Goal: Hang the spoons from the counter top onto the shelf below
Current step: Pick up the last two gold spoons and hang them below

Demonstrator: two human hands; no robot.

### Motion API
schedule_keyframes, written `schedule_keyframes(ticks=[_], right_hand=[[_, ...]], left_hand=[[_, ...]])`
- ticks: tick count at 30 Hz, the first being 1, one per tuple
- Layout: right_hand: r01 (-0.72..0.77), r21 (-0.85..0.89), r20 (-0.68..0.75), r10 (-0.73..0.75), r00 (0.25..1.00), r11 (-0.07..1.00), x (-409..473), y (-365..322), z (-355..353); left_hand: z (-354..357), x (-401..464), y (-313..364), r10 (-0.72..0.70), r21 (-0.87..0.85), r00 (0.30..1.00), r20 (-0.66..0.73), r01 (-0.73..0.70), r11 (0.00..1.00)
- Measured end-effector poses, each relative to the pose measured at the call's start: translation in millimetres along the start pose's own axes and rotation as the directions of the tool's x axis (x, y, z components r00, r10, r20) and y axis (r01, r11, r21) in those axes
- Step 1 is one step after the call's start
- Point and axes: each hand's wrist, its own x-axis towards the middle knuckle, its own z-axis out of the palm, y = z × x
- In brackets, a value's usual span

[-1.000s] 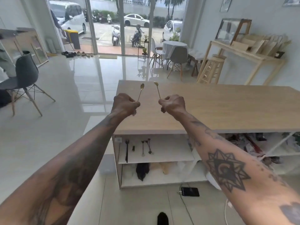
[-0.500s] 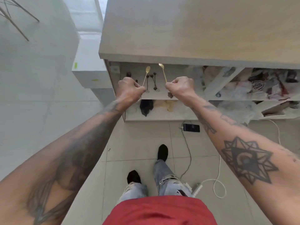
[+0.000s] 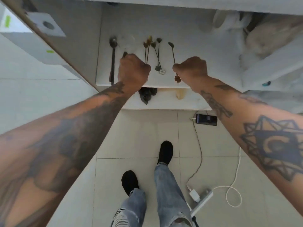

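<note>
My left hand [image 3: 133, 71] is closed around the stem of a thin gold spoon [image 3: 148, 48], bowl end up, in front of the white shelf [image 3: 164, 84] under the counter. My right hand [image 3: 191, 71] grips a second slim spoon [image 3: 172, 51] the same way; its flower-shaped handle end [image 3: 177, 78] sticks out below the fist. Between my two hands a pair of small dark spoons [image 3: 157, 53] with flower ends hangs on the shelf's back panel. A long dark spoon [image 3: 113, 59] hangs at the left.
A lower shelf [image 3: 188, 102] holds a dark cloth [image 3: 147, 95]. On the tiled floor lie a phone [image 3: 206, 119] on a cable, a power strip [image 3: 202, 200] and a white cord. Cluttered bags [image 3: 268, 38] fill the shelves to the right. My feet stand below.
My view has dropped from the counter top to the shelf below. Both hands, each still holding its spoon, have come down and in close to the shelf's back panel.
</note>
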Motion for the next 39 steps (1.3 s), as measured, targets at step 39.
schedule_keyframes(ticks=[39], right_hand=[[0.310, 0.056, -0.419, -0.260, 0.870, 0.949, -186.0, -155.1, -216.8]], left_hand=[[-299.5, -123.1, 128.4, 0.543, -0.035, 0.802, -0.250, -0.568, 0.823]])
